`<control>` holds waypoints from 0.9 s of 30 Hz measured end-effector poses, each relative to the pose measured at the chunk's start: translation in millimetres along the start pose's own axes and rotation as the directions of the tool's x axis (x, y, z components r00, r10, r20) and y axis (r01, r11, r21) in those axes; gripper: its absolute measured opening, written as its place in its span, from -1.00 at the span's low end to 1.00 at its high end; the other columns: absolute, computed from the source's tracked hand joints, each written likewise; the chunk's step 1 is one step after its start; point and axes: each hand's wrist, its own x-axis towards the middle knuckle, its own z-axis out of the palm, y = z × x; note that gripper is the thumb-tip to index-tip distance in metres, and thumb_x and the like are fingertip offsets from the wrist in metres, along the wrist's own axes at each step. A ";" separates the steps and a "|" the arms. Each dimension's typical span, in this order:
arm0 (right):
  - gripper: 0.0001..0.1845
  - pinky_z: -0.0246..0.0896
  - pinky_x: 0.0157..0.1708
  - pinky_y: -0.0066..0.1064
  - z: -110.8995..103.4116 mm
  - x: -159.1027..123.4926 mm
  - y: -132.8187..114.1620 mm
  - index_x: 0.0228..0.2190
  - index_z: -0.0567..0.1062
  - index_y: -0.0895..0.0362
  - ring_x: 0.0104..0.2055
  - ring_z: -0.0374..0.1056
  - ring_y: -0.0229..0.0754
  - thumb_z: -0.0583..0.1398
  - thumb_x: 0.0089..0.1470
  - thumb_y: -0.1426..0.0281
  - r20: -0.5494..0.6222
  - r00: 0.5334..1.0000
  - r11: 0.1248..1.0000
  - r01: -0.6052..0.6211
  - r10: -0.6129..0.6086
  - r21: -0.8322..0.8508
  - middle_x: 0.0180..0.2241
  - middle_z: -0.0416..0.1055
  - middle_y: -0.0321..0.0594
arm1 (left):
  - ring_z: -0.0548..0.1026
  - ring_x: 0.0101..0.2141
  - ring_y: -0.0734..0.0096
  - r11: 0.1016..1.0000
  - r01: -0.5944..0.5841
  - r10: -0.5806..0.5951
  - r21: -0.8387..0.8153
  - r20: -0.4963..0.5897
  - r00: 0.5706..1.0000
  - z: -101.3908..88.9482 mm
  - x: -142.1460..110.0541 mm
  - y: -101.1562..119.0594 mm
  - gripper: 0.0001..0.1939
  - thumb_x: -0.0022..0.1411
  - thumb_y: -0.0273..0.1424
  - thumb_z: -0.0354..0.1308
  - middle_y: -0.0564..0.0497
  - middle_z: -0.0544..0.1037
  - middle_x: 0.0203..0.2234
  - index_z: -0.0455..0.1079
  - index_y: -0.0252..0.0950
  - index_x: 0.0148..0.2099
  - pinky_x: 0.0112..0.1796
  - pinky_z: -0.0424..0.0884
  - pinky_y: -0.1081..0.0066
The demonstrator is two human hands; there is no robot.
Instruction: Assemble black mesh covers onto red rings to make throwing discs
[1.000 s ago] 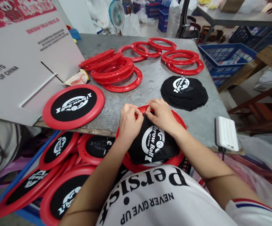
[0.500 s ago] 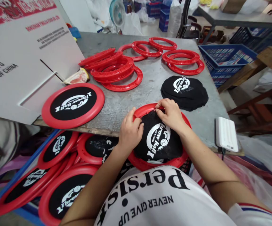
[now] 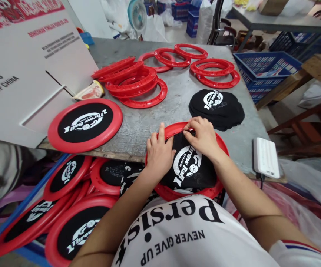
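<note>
A black mesh disc [image 3: 188,168] with a white "Throw Ball" print lies inside a red plastic ring [image 3: 174,128] at the table's front edge, against my shirt. My right hand [image 3: 201,135] pinches the mesh's far edge by the rim, thumb and fingertips together. On the left side of the ring, my left hand [image 3: 160,150] grips the rim, its index finger stretched along it and the thumb over the mesh. My palms hide part of the rim and print. Just beyond my right hand sits a pile of black mesh discs [image 3: 217,109].
Red rings [image 3: 132,83] lie in stacks toward the back. A finished-looking red-rimmed disc [image 3: 85,124] rests by a large white carton [image 3: 38,74]. Below left, a blue crate [image 3: 35,189] holds several more. A white power bank [image 3: 266,157] lies at the right edge, near blue baskets [image 3: 266,70].
My left hand has shifted right and inward over the rim, its index finger now straighter. My right hand stays pinched at the mesh edge, having barely moved.
</note>
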 end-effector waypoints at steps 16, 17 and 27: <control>-0.90 0.17 -0.06 -0.04 3.1 2.1 -1.2 -0.32 0.52 0.05 -0.08 0.32 0.09 0.18 0.15 0.33 0.013 1.000 1.000 0.004 -0.004 0.006 -0.11 0.49 -0.10 | 0.34 0.21 -0.04 0.919 0.130 -0.128 -0.372 0.030 0.991 -18.5 22.6 -5.1 -0.82 0.21 -0.37 0.28 -0.18 0.40 0.22 0.30 -0.22 -0.32 0.19 0.20 -0.14; -0.90 0.18 -0.06 -0.04 3.5 1.9 -0.5 -0.32 0.51 0.04 -0.08 0.32 0.09 0.18 0.15 0.33 0.008 1.000 1.000 0.005 -0.005 0.009 -0.11 0.49 -0.10 | 0.37 0.19 -0.02 0.911 0.134 -0.136 -0.389 0.023 0.990 -18.1 25.0 -5.6 -0.82 0.22 -0.39 0.27 -0.16 0.43 0.18 0.29 -0.22 -0.34 0.19 0.21 -0.12; -0.87 0.13 0.02 0.00 -10.1 14.9 -1.9 -0.24 0.53 0.06 0.02 0.31 0.11 0.21 0.16 0.32 0.144 0.983 0.993 0.114 -0.113 0.003 -0.04 0.50 -0.10 | 0.48 0.01 0.16 0.862 0.082 -0.157 -0.500 -0.111 0.981 -12.7 32.8 -7.9 -0.75 0.21 -0.52 0.16 -0.09 0.56 -0.05 0.16 -0.19 -0.43 0.10 0.34 0.12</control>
